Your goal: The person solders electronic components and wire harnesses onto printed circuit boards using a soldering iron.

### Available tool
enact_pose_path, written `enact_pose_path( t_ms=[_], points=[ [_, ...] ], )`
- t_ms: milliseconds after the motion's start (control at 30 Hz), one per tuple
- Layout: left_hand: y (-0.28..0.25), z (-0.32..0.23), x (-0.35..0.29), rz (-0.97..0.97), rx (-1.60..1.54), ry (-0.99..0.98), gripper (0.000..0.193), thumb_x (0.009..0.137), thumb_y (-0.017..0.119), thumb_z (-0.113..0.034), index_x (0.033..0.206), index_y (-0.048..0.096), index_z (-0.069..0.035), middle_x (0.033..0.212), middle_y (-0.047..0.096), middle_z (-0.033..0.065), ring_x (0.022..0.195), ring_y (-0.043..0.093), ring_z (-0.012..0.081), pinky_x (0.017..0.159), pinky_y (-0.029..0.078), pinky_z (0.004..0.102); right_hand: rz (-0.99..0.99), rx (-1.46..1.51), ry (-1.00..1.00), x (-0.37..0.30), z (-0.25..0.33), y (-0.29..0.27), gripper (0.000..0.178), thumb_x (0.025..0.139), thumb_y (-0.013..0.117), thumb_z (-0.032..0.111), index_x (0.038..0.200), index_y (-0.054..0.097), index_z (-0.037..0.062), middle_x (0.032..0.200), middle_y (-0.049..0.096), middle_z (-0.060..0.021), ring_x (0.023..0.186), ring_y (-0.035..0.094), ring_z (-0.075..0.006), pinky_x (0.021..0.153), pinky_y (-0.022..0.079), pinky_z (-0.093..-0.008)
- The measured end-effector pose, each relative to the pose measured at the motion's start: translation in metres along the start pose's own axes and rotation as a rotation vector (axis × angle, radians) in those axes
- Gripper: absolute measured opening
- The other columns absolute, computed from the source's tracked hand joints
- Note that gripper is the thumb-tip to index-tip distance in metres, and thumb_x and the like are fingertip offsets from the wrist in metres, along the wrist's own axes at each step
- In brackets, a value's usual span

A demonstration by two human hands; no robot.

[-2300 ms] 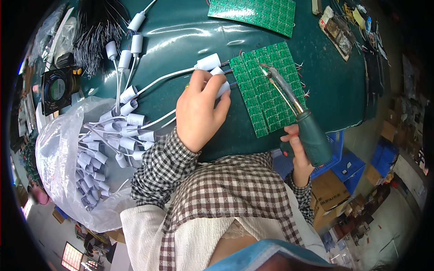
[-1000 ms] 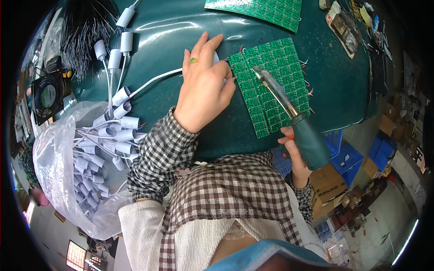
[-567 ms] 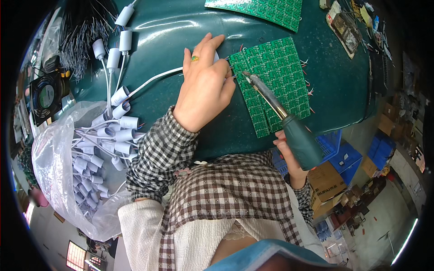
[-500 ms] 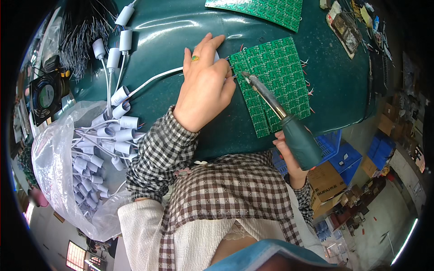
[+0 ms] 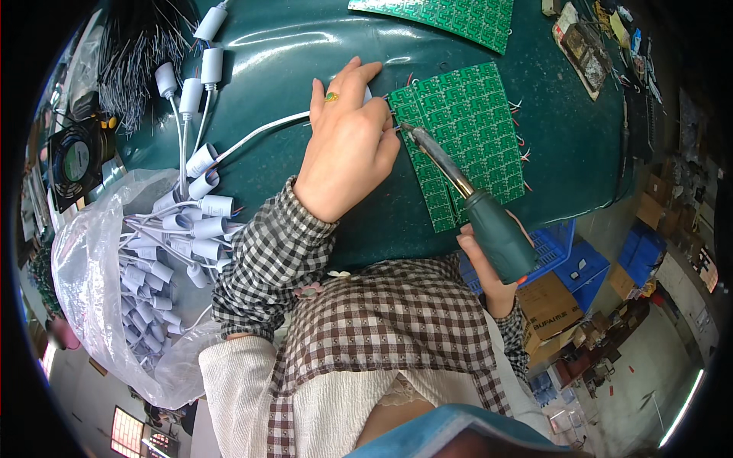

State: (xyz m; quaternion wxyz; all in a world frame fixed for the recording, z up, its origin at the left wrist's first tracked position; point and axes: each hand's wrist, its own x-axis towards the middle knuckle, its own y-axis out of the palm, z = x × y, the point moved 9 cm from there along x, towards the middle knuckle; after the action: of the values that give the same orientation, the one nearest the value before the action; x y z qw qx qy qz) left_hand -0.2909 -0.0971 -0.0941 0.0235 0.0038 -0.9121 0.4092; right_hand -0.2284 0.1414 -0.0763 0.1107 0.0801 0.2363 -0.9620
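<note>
In my right hand (image 5: 492, 267) is a soldering iron (image 5: 496, 233) with a green handle. Its tip meets the left edge of a panel of green circuit boards (image 5: 466, 137), close to thin wire ends. My left hand (image 5: 343, 145), with a ring on one finger, is closed over a white plastic housing, mostly hidden under the fingers. From that hand a white cable (image 5: 263, 131) runs left. Thin wires pass from beside the thumb and forefinger to the panel's edge. Short red and white wires stick out along the panel's right side.
Similar white housings with cables (image 5: 212, 67) lie at the left, many inside a clear plastic bag (image 5: 84, 252). A bundle of dark wires (image 5: 141, 53) and a small fan (image 5: 76, 162) are beyond. Another green panel (image 5: 450, 19) lies at the far edge; a dirty soldering tray (image 5: 580, 53) stands far right.
The soldering iron has shifted slightly left, its tip going from on the panel to its left edge by the wires. My left hand has barely moved.
</note>
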Motion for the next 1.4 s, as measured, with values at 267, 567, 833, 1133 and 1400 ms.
enact_pose_path(
  t_ms=[267,567,833,1133,1400],
  points=[
    [0.001,0.0,0.0,-0.003,0.009,0.01,0.008,0.082,0.066,-0.007,0.081,0.06,-0.002,0.144,0.051,0.0193,0.144,0.039,0.0435,0.115,0.025,0.0678,0.028,-0.043,0.003,0.001,-0.001,0.001,0.043,0.076,0.088,0.015,0.11,0.07,-0.0042,0.105,0.072,-0.0171,0.087,0.07,-0.0275,0.078,0.057,-0.0364],
    [0.001,0.0,0.0,-0.007,0.014,0.008,0.008,0.082,0.066,-0.007,0.082,0.06,-0.002,0.144,0.05,0.0183,0.144,0.039,0.0427,0.115,0.025,0.0676,0.021,-0.07,-0.036,0.0,0.004,0.002,0.042,0.077,0.087,0.015,0.11,0.07,-0.0039,0.103,0.072,-0.0161,0.085,0.07,-0.0266,0.076,0.056,-0.0358],
    [0.001,0.001,0.0,-0.002,0.023,0.008,0.007,0.082,0.066,-0.007,0.082,0.061,-0.003,0.145,0.05,0.0177,0.144,0.039,0.0423,0.115,0.026,0.0679,0.013,-0.106,-0.068,-0.004,0.001,-0.004,0.043,0.076,0.088,0.015,0.112,0.07,-0.0016,0.102,0.072,-0.0139,0.086,0.069,-0.0275,0.077,0.056,-0.0373],
    [0.001,0.001,0.0,-0.002,0.032,0.012,0.007,0.081,0.066,-0.008,0.082,0.061,-0.003,0.145,0.051,0.0172,0.144,0.039,0.042,0.115,0.026,0.068,0.001,-0.061,0.008,-0.007,-0.003,-0.002,0.042,0.075,0.089,0.017,0.109,0.071,-0.0017,0.105,0.072,-0.0163,0.092,0.07,-0.0309,0.084,0.057,-0.0407],
    [-0.001,0.0,0.0,-0.014,0.031,0.023,0.007,0.081,0.066,-0.008,0.081,0.061,-0.004,0.144,0.051,0.0169,0.144,0.039,0.0413,0.115,0.026,0.0675,-0.007,-0.024,0.002,-0.006,-0.004,-0.002,0.042,0.075,0.089,0.016,0.108,0.071,-0.0027,0.105,0.072,-0.0163,0.091,0.07,-0.0304,0.082,0.056,-0.0393]
  ],
)
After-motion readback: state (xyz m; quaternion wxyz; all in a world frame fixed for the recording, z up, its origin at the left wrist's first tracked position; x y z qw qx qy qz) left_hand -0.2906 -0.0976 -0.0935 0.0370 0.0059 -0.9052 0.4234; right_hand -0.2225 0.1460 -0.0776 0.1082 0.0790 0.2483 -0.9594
